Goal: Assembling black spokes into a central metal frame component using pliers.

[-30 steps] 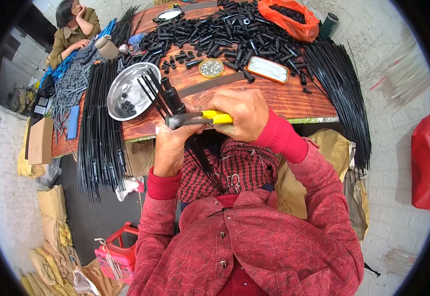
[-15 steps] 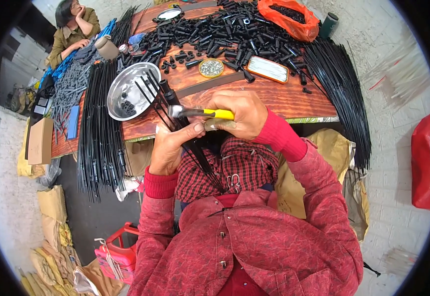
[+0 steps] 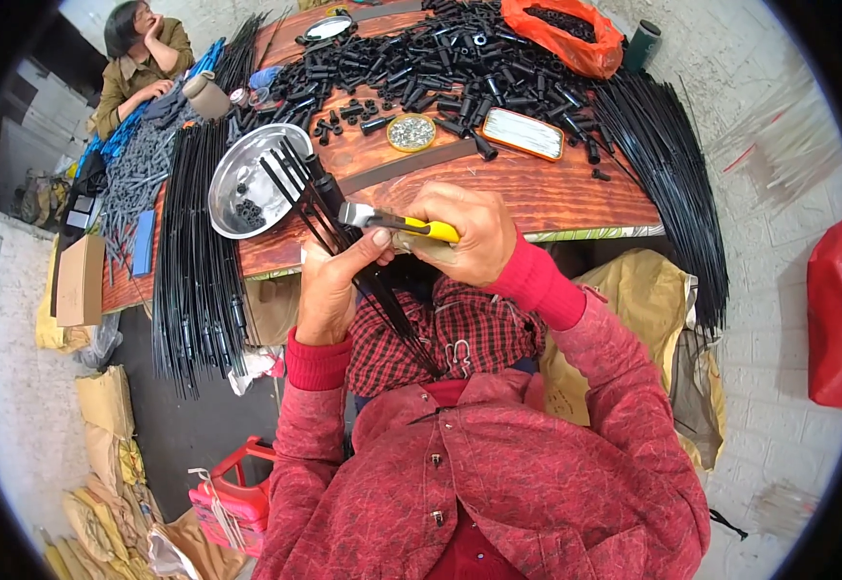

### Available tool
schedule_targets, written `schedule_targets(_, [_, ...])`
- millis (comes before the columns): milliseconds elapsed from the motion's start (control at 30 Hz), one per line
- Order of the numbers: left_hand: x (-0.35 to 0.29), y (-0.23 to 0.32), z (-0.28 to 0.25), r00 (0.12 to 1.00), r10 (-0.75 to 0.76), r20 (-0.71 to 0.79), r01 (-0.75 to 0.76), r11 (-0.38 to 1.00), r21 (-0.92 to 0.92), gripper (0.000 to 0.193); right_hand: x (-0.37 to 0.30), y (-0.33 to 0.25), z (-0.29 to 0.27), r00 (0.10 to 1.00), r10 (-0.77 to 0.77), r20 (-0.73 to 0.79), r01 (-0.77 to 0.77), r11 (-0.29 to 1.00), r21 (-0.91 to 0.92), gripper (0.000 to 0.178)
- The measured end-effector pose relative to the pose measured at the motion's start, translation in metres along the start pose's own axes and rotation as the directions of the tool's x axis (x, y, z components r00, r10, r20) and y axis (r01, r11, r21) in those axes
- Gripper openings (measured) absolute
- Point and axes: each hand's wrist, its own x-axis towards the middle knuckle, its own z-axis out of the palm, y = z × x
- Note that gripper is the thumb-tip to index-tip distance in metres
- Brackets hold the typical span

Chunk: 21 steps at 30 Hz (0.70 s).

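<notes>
My left hand point(image 3: 329, 290) is closed round a bundle of thin black rods point(image 3: 295, 188), which slants from my lap up over the table edge. A thicker black tubular fitting point(image 3: 324, 188) shows among the rods near their upper end. In my closed right hand point(image 3: 464, 232) are pliers point(image 3: 411, 226) with yellow and black grips. Their metal head rests against or just in front of the rods beside the fitting, above my left thumb. The jaws' exact contact is too small to tell, and my right fingertips are partly hidden.
Behind the rods stands a metal bowl point(image 3: 223, 208) with small black rings. Beyond lie a heap of black fittings point(image 3: 431, 63), a round dish of small metal pieces point(image 3: 411, 132) and an orange-rimmed tray point(image 3: 522, 133). Rod bundles point(image 3: 194, 251) overhang the edge. Another person point(image 3: 141, 63) sits far left.
The pliers have turned slightly in my right hand, their head tilting and shifting a little right. The rods have shifted slightly. Both hands keep their hold.
</notes>
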Motion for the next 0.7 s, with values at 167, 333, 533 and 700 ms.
schedule_targets(167, [0.000,-0.002,0.006,0.999,0.031,-0.034,-0.032,0.999,-0.016,0.012,-0.001,0.005,0.001,1.000,0.005,-0.006,-0.005,1.000,-0.027,0.017])
schedule_targets(333, [-0.002,-0.009,0.006,0.996,0.088,0.009,-0.087,0.994,-0.066,0.050,-0.002,0.001,0.008,0.833,0.527,0.167,-0.533,0.686,0.496,0.019])
schedule_targets(533, [-0.001,-0.012,0.008,0.979,0.159,0.124,-0.141,0.980,-0.141,0.052,0.012,-0.014,0.009,0.829,0.487,0.274,-0.517,0.482,0.708,0.031])
schedule_targets(700, [-0.001,-0.015,0.009,0.978,0.152,0.145,-0.121,0.971,-0.205,0.050,0.009,-0.005,0.016,0.847,0.466,0.258,-0.479,0.456,0.750,0.034])
